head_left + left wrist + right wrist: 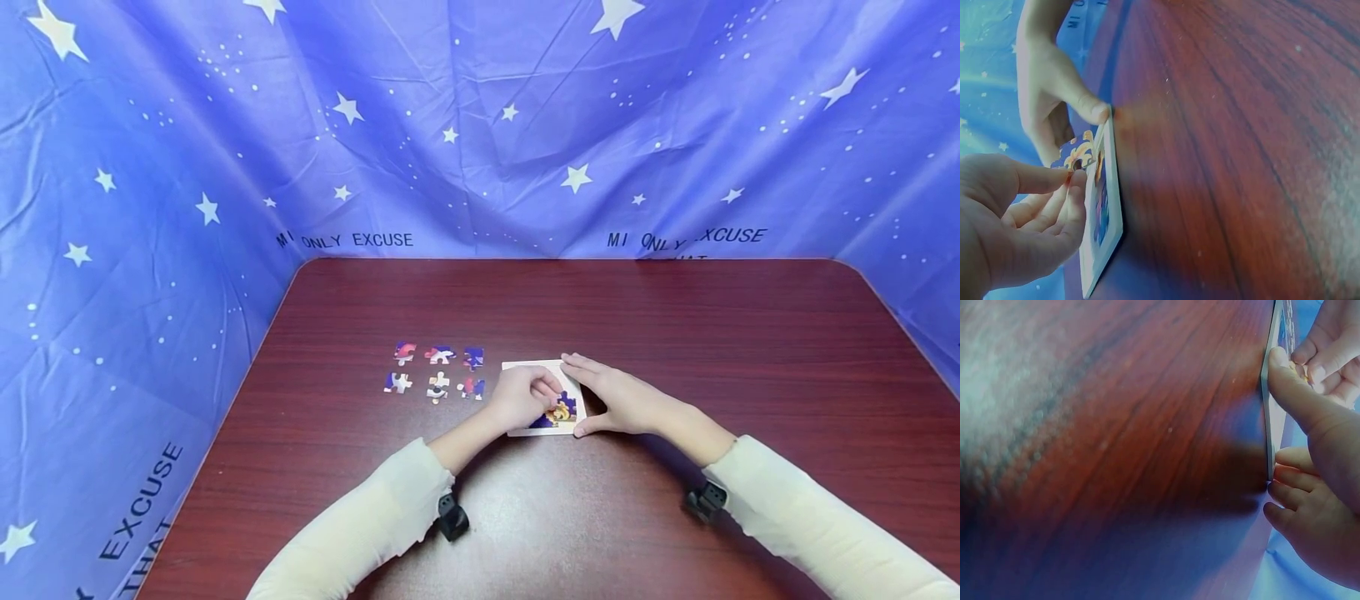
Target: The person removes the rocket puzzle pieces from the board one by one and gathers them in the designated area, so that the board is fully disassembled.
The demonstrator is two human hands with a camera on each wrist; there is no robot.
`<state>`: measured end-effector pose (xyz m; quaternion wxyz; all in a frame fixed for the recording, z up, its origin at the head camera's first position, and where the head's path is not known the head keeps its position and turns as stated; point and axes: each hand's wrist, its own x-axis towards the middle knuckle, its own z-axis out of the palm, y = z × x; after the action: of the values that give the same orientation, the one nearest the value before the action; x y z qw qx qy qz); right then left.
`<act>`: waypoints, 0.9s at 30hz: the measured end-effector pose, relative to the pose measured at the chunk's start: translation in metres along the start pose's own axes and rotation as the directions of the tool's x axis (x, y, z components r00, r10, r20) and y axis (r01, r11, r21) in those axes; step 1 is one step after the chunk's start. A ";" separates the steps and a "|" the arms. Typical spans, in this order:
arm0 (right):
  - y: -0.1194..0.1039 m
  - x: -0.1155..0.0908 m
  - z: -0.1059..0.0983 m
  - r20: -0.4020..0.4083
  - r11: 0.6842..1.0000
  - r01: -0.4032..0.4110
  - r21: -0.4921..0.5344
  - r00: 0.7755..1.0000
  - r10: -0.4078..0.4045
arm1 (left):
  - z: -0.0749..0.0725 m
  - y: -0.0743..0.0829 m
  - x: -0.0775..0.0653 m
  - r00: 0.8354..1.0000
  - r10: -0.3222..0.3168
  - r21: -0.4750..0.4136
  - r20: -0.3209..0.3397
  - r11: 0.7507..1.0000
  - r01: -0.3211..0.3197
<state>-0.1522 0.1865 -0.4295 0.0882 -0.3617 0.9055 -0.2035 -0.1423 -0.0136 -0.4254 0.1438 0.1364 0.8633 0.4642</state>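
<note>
In the head view a small white-bordered jigsaw tray [525,431] lies on the table, partly filled with purple and yellow picture. My left hand [525,395] is above it, covering its left part. Between thumb and fingertips that hand pinches a purple-and-yellow jigsaw piece [1077,150], tilted up off the tray. My right hand [626,400] rests along the tray's right side, fingers fairly straight. Its thumb touches the near right corner and its fingers the far right corner. Left of the tray several loose jigsaw pieces [438,355] lie in two rows.
The dark red wooden table [675,308] spreads around the tray. A blue curtain [480,125] with white stars hangs behind and beside it. Each sleeve carries a black wrist camera, one on the left [453,518] and one on the right [705,502].
</note>
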 end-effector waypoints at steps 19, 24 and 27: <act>0.000 -0.002 -0.002 0.017 1.000 -0.023 -0.019 1.000 0.024 | -0.041 -0.025 -0.019 0.980 -0.199 -0.150 0.003 0.969 0.197; 0.000 -0.002 -0.001 0.021 0.999 -0.028 -0.030 0.999 0.028 | -0.052 -0.033 -0.031 0.979 -0.201 -0.134 -0.021 0.971 0.196; 0.000 -0.003 -0.002 0.019 0.999 -0.028 -0.028 0.999 0.028 | -0.058 -0.039 -0.038 0.976 -0.212 -0.115 -0.040 0.972 0.207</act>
<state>-0.1505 0.1886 -0.4278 0.0949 -0.3521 0.9124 -0.1859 -0.1326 -0.0922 -0.4227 0.1766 0.0242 0.8495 0.4965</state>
